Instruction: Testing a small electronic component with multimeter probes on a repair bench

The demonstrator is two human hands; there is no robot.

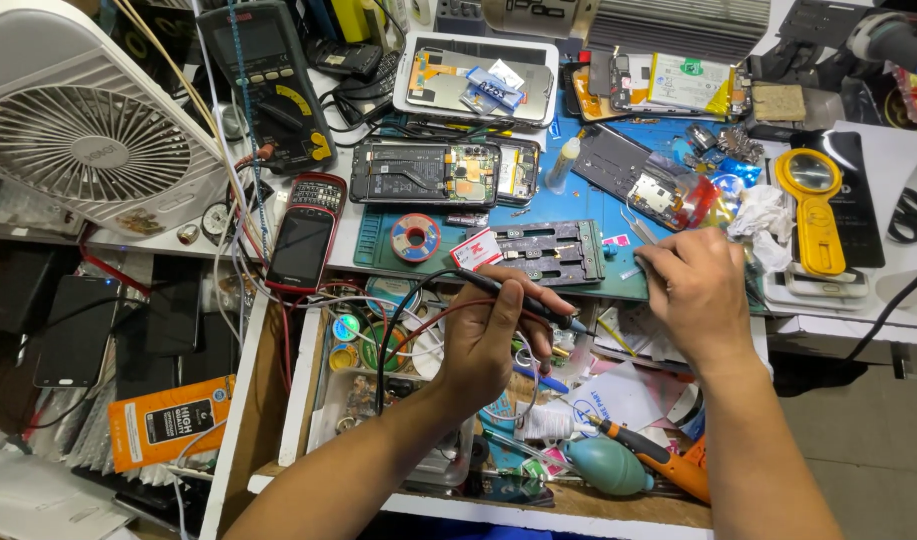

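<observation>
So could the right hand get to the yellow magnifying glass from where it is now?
Probably yes. The right hand sits just left of the yellow magnifying glass, with only a crumpled white tissue between them and nothing lying on top. But it is pinching tweezers, so it would likely need to put those down.

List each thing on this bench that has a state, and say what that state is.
Left hand: gripping a black probe.
Right hand: closed on tweezers.
Opened phone: back off, insides showing.
Red phone: screen dark.
Fan: cannot tell if running.
Multimeter: display blank.
Drawer: pulled open, full.
</observation>
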